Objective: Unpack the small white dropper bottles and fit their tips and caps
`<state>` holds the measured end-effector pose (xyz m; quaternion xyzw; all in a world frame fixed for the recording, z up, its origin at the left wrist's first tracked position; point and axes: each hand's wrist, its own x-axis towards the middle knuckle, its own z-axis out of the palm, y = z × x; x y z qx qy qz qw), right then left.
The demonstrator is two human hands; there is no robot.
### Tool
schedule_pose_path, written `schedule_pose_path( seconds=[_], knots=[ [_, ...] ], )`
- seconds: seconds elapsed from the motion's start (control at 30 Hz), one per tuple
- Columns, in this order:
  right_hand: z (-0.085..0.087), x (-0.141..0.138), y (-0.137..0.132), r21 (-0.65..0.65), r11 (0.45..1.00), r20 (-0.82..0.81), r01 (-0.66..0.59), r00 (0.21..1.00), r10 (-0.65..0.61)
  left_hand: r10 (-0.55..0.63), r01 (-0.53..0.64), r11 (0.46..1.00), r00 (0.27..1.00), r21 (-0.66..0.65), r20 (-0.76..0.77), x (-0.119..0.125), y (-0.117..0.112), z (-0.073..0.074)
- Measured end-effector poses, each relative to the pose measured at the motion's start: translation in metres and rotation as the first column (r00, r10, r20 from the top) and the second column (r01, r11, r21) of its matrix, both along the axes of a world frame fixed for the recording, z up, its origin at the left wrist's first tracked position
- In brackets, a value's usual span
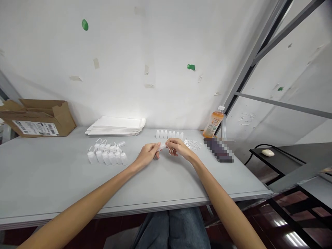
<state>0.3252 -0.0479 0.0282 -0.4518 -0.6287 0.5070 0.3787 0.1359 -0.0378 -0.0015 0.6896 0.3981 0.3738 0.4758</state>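
My left hand and my right hand meet above the middle of the grey table, fingers pinched together on a small white plastic bottle with a looped cap strap. Behind the hands stands a row of several small white bottles. A heap of tiny clear parts lies just right of my right hand. To the left is a cluster of several capped white bottles.
A stack of white sheets lies by the wall. An open cardboard box sits far left. An orange drink bottle and a blurred dark object are at the right. A side desk carries a mouse.
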Motion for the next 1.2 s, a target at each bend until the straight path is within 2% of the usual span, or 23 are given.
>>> schedule_pose_path(
  seconds=[0.23, 0.47, 0.77, 0.93, 1.0, 1.03, 1.1, 1.17, 1.2],
  knots=[
    [-0.001, 0.000, 0.000, 0.008, 0.999, -0.001, 0.034, 0.999, -0.034, 0.029, -0.024, 0.987, 0.999, 0.162, -0.028, -0.002, -0.002, 0.000],
    [0.000, 0.000, -0.001, -0.006, 0.999, -0.079, 0.034, 0.996, -0.035, -0.036, 0.039, 0.999, 0.995, -0.038, 0.098, 0.002, -0.003, 0.005],
    [0.005, 0.003, -0.001, 0.080, 0.996, -0.055, 0.032, 0.998, -0.028, 0.062, 0.011, 0.960, 0.967, -0.280, 0.247, 0.005, -0.002, 0.007],
    [0.013, 0.019, 0.002, 0.131, 0.981, -0.103, 0.143, 0.986, -0.130, 0.116, -0.037, 0.959, 0.956, -0.282, 0.270, 0.002, -0.001, 0.008],
    [0.015, 0.031, 0.005, 0.184, 0.945, -0.109, 0.272, 0.961, -0.255, 0.107, -0.035, 0.967, 0.955, -0.252, 0.276, 0.001, -0.003, 0.010],
    [0.015, 0.040, 0.007, 0.224, 0.909, -0.101, 0.351, 0.936, -0.337, 0.098, -0.031, 0.971, 0.956, -0.239, 0.276, 0.001, -0.004, 0.011],
    [0.012, 0.060, 0.009, 0.328, 0.803, -0.070, 0.497, 0.861, -0.504, 0.079, -0.019, 0.976, 0.958, -0.216, 0.274, 0.002, -0.007, 0.013],
    [0.007, 0.081, 0.007, 0.402, 0.722, 0.004, 0.563, 0.788, -0.616, 0.061, -0.006, 0.980, 0.960, -0.197, 0.275, 0.003, -0.008, 0.013],
    [0.005, 0.092, 0.005, 0.429, 0.702, 0.067, 0.568, 0.755, -0.652, 0.052, 0.001, 0.982, 0.961, -0.189, 0.273, 0.004, -0.008, 0.013]
  ],
)
